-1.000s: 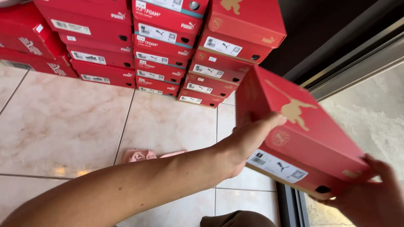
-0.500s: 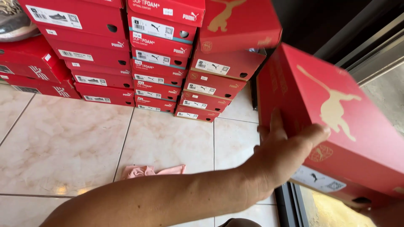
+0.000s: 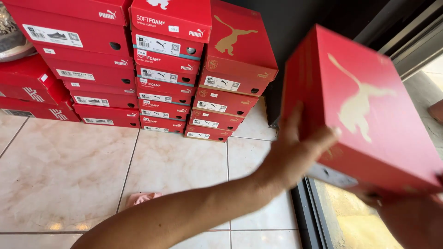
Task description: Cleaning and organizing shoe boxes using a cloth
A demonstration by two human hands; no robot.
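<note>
Head view: 1 frame looking down past both hands to a tiled floor.
Held box: a red rectangular cardboard shoebox with a pale gold leaping-animal print on its lid (image 3: pixel 364 110) is off the floor, tilted, at 3 o'clock in the frame.
Left hand: the left hand (image 3: pixel 295 157) lies flat and spread against the held box's left side wall, pressing on it.
Right hand: the right hand (image 3: pixel 410 216) sits under the box's lower right corner at 5 o'clock, clamped from beneath; its fingers are mostly hidden.
Progress: judging by its position, this box is in the air and not set down on any stack; the stacks at 12 o'clock are already built.
Nearest stack: the column of red shoeboxes with gold print beside the dark wall (image 3: pixel 230 92) stands at 12 o'clock, its top box tilted, each box with a small white rectangular end label.
Further stacks: the red shoebox stacks with white logos and white barcode labels (image 3: pixel 115 78) run from 11 to 9 o'clock.
Shoe: a grey shoe (image 3: pixel 11 37) rests on boxes at 10 o'clock.
Floor: glossy beige marble-look tiles (image 3: pixel 64 175); a pink crumpled object (image 3: pixel 140 198) lies at 7 o'clock, partly behind the forearm.
Door: a dark metal door-frame track (image 3: pixel 307 216) runs at 5 o'clock.
</note>
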